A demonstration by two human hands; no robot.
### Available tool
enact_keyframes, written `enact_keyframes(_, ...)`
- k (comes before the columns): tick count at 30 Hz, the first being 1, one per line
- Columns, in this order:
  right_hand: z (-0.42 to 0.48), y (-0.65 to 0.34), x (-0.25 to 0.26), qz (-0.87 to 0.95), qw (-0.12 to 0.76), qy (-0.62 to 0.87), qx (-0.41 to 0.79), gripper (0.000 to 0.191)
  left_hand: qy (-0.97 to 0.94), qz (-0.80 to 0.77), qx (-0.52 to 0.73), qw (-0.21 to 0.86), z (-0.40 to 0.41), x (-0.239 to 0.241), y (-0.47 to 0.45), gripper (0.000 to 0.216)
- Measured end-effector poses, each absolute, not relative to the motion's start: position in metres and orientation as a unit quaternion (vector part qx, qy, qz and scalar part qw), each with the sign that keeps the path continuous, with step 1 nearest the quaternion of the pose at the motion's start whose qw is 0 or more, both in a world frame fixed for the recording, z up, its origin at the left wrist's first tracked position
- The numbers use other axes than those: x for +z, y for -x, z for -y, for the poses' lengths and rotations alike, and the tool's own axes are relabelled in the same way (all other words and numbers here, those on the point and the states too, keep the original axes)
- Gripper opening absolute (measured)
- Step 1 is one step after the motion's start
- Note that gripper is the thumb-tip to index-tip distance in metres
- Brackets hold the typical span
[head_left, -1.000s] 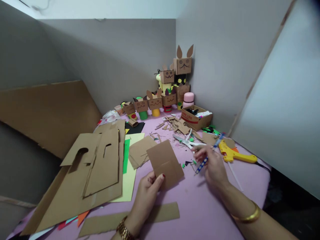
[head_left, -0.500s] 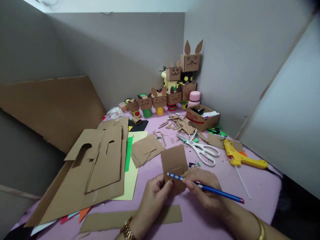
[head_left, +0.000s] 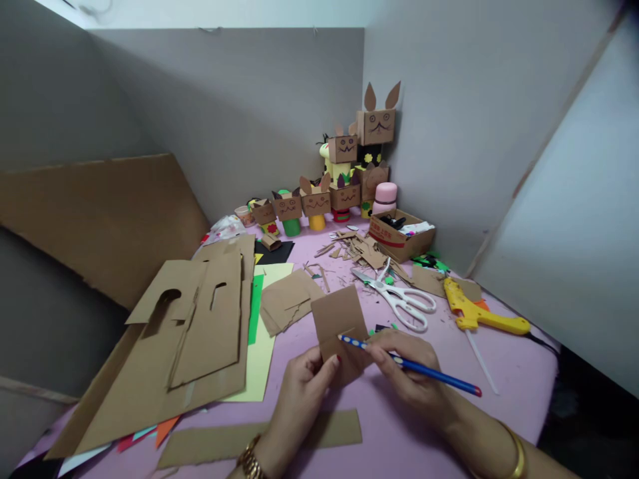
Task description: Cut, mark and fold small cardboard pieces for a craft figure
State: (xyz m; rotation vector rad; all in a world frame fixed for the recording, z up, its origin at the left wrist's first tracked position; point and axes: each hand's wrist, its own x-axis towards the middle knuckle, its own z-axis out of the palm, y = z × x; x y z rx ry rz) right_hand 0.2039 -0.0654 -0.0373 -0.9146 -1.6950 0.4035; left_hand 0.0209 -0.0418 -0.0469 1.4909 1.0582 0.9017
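Between thumb and fingers, my left hand (head_left: 307,386) grips a piece of brown cardboard (head_left: 340,318) by its lower left edge, holding it tilted above the table. A blue pencil (head_left: 432,374) with pale dots near its point lies in the closed fingers of my right hand (head_left: 407,362). The pencil's tip is at the middle of the cardboard; whether it touches I cannot tell. Some fingers of my right hand are beside the cardboard's right edge. Beneath my left wrist lies a cardboard strip (head_left: 214,442).
White-handled scissors (head_left: 399,298) and a yellow glue gun (head_left: 482,316) lie to the right. Stacked cardboard sheets (head_left: 210,346) cover the left. Cardboard scraps (head_left: 367,251), a small box (head_left: 402,243) and several cardboard animal figures (head_left: 316,201) stand or lie farther back. Grey partitions enclose the table.
The cardboard has shifted slightly left and tilted in my left hand. The pencil's tip has moved a little up relative to my thumb. The view has shifted slightly.
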Motion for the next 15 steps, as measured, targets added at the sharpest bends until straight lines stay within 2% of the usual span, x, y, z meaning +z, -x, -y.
enact_keyframes(5, 0.062, -0.214, -0.040, 0.636, 0.556, 0.513, 0.150, 0.021, -0.585, -0.467, 0.385, 0.539, 0.039, -0.049, -0.018, 0.029)
enact_keyframes(10, 0.053, -0.219, -0.042, 0.606, 0.567, 0.547, 0.113, 0.020, -0.566, -0.459, 0.395, 0.559, 0.038, -0.047, -0.018, 0.031)
enact_keyframes(12, 0.047, -0.219, -0.044, 0.636, 0.536, 0.547, 0.095, 0.016, -0.554, -0.455, 0.406, 0.566, 0.038, -0.045, -0.018, 0.032)
enact_keyframes(15, 0.037, -0.217, -0.049, 0.711, 0.442, 0.541, 0.081, 0.016, -0.524, -0.447, 0.432, 0.582, 0.036, -0.043, -0.015, 0.033)
